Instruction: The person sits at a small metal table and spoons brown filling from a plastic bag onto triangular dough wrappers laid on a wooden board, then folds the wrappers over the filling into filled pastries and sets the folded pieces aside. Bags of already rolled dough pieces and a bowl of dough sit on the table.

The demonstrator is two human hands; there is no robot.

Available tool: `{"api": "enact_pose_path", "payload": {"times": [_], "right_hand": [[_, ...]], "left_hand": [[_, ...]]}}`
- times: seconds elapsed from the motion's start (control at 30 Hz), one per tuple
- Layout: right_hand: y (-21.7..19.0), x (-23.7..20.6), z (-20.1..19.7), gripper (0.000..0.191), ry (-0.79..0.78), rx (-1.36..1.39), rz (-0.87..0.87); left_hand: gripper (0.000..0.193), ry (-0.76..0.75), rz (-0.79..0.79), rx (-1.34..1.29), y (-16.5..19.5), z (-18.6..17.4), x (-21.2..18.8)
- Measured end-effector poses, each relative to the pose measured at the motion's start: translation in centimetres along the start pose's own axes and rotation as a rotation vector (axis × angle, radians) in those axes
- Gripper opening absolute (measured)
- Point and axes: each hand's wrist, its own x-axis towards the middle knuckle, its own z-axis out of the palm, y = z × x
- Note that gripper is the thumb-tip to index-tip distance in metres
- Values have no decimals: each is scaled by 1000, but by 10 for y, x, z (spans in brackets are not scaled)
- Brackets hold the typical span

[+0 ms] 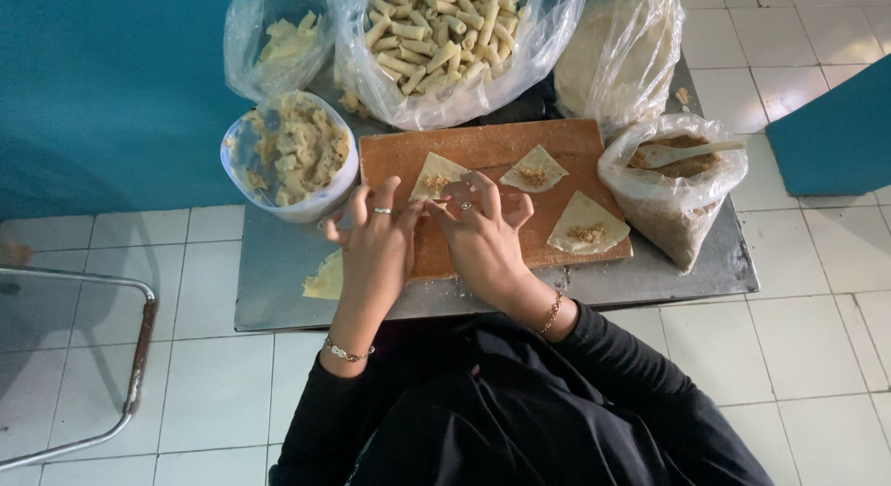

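Head view, looking down on a low metal table point(278, 300) standing on a white tiled floor point(817, 356). A wooden cutting board point(483, 147) lies on the table and carries three triangular pastry wrappers, each with a small mound of brown filling at its centre. The left hand point(376, 245) and the right hand point(483, 235) meet at the near left part of the board, over the leftmost wrapper point(436, 177); the fingertips of both hands pinch its lower edge, so the fingers are bent and grasping the dough, not clenched into fists. Both hands wear rings, and each wrist bears a bracelet above a black sleeve. The middle wrapper point(534, 170) and the right wrapper point(587, 228) lie untouched, well apart from the hands. A scrap of pastry sheet point(325, 280) rests on the table just beside the left hand. Left of the board stands a plastic tub point(290, 154) of pale mixed filling; right of it, an open bag of brown filling point(673, 207) with a wooden spoon point(691, 153) in it. Behind the board stand a clear bag of rolled pastries point(445, 40), a smaller bag point(278, 40), and a bag of pastry sheets point(617, 54).
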Motion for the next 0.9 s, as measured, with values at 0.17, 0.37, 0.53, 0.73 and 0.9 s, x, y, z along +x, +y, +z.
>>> {"api": "enact_pose_path", "payload": {"times": [0.17, 0.37, 0.53, 0.73, 0.9], "right_hand": [[4, 7, 0, 36, -31, 12, -29], [14, 22, -6, 28, -83, 78, -16], [15, 25, -11, 27, -92, 53, 4], [15, 37, -26, 18, -54, 128, 25], [45, 65, -47, 17, -35, 265, 27]], "left_hand": [[42, -9, -33, -24, 2, 1, -1], [44, -34, -62, -54, 1, 5, 5], [42, -20, -75, -68, 0, 4, 4], [50, 142, -111, -74, -4, -6, 3], [39, 327, -271, -241, -6, -20, -5]]}}
